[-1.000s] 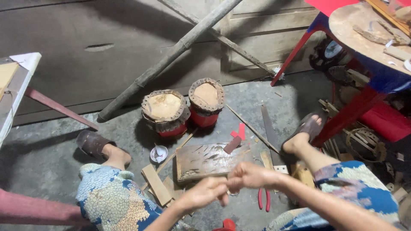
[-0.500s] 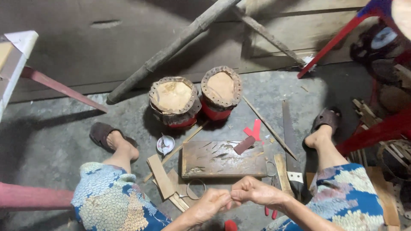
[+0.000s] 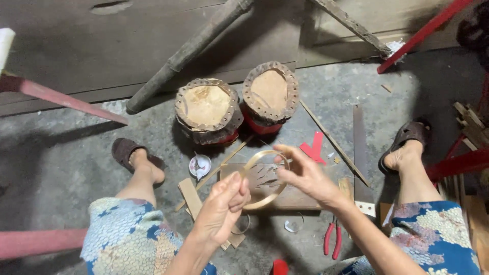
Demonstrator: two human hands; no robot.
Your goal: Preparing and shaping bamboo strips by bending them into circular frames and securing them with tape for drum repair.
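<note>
A thin bamboo strip bent into a hoop (image 3: 254, 168) is held up between both hands over a wooden board (image 3: 300, 196) on the floor. My left hand (image 3: 221, 206) pinches the hoop's lower left side. My right hand (image 3: 303, 175) grips its right side with the fingers curled round the strip. Two small drums with rough hide tops, one (image 3: 208, 109) beside the other (image 3: 270, 94), stand on the floor beyond the board.
Red-handled pliers (image 3: 332, 239) lie by my right knee. A saw blade (image 3: 360, 153), a thin stick (image 3: 333, 142), red scraps (image 3: 313, 147), a small dish (image 3: 199, 165) and wood offcuts (image 3: 191, 196) surround the board. A thick pole (image 3: 188, 53) leans at the back; my sandalled feet flank the work.
The hands have risen from low near my lap and moved apart, and the strip now stands open as a round hoop between them. The camera view has shifted slightly.
</note>
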